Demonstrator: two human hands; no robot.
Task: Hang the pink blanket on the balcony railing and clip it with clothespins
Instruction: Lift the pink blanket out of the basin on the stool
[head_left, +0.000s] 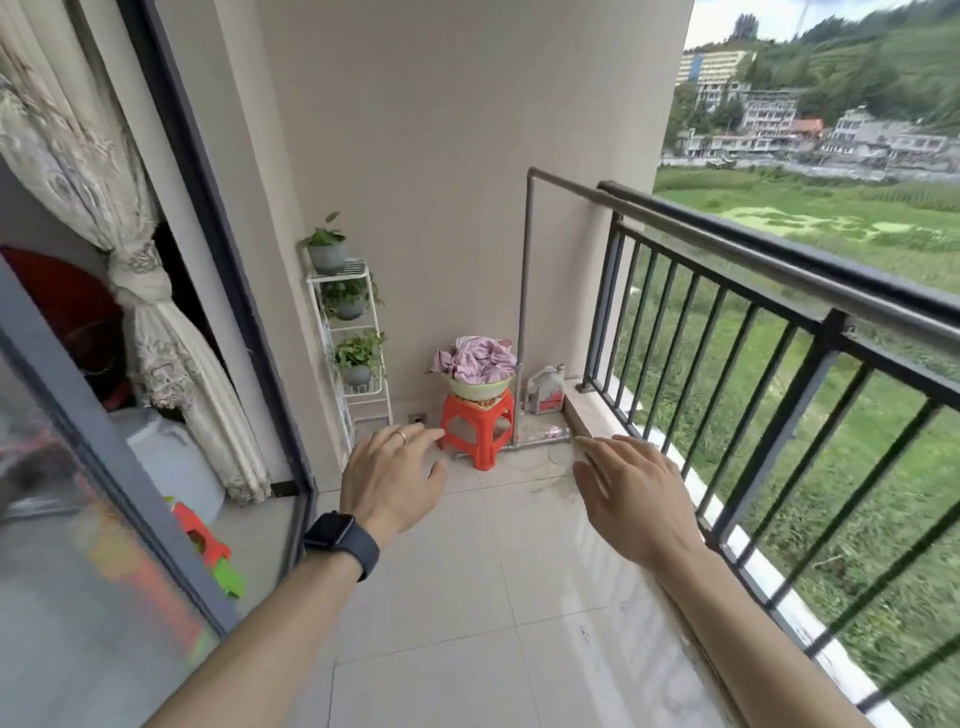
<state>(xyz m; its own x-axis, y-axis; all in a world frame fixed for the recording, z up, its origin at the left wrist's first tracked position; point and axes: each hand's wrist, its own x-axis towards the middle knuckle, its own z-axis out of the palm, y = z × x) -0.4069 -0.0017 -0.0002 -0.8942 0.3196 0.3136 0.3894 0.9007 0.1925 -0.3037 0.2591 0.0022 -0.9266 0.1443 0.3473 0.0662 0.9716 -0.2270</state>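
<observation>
Pink blanket (478, 358) lies bunched in the far corner, with the railing (779, 252) to its right, a plant rack (358, 364) to its left, an orange stool (478, 428) under its basin (477, 387), and a jug (545, 391) beside it. The left hand (389, 478) and right hand (634, 493) reach forward, fingers loosely spread, holding nothing.

- 1 view only: a wide-angle camera at head height, facing forward and down along the balcony floor (467, 597) toward the end wall (467, 156).
- The left hand (387, 480) and right hand (631, 493) sit near the lens, mid-frame, forearms entering from the bottom edge.
- The railing (779, 291) runs down the floor's right edge, the glass door (78, 519) its left.
</observation>
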